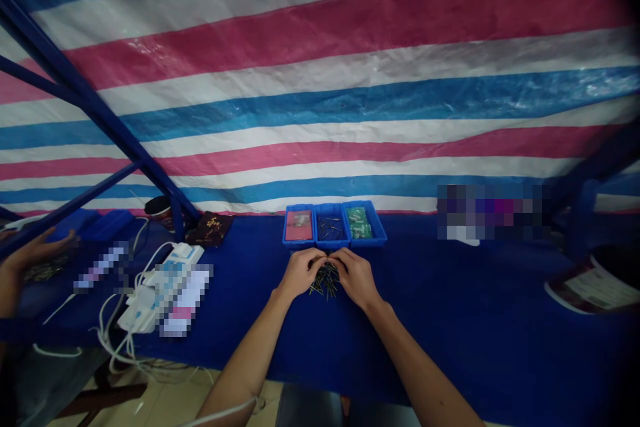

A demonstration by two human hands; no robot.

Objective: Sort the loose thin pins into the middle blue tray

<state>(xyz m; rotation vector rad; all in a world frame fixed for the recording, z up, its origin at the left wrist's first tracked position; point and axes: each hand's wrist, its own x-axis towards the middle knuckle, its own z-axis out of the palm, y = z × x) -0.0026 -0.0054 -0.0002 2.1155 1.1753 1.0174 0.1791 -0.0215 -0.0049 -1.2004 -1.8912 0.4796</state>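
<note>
My left hand (301, 271) and my right hand (355, 275) meet over a small heap of thin, dark and brass-coloured rod-like pieces (326, 283) on the blue table. Both hands have bent fingers, with the fingertips pinched close together at the heap's far edge. What sits between the fingertips is too small to make out. Just beyond the hands, three blue bins stand side by side. A pink-red sheet or card (299, 230) fills the left bin, several thin dark pieces (330, 227) lie in the middle one, and green and whitish small items (359, 223) are in the right one.
To the left lie a white power strip (165, 283) with tangled cables and a dark pouch (210, 229). Another person's hand (43, 252) is at far left. A round container (595, 283) stands at right. A striped tarp (350, 100) hangs behind the blue table (450, 320).
</note>
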